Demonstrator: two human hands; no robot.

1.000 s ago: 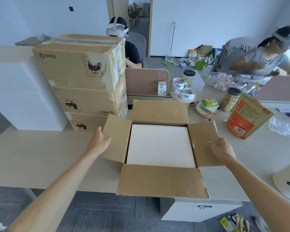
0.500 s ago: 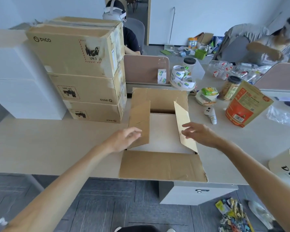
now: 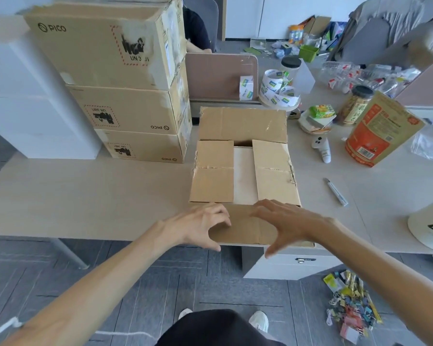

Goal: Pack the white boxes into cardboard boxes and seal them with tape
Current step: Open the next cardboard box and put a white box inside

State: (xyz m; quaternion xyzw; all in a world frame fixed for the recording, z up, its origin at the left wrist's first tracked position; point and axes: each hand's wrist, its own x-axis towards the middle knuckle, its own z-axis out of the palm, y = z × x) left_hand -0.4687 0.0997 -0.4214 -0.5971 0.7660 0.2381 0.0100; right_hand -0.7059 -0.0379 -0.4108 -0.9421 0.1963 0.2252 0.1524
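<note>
Folding the near flap (image 3: 245,228) of the cardboard box (image 3: 214,183) calls for an even lift: left hand (image 3: 198,228) and right hand (image 3: 290,226) each have a grip clenched round it, white box (image 3: 244,176) inside.

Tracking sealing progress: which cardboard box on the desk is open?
The lone cardboard box nearest the person: end flaps out, white box showing between side flaps. The three stacked PICO boxes are closed.
</note>
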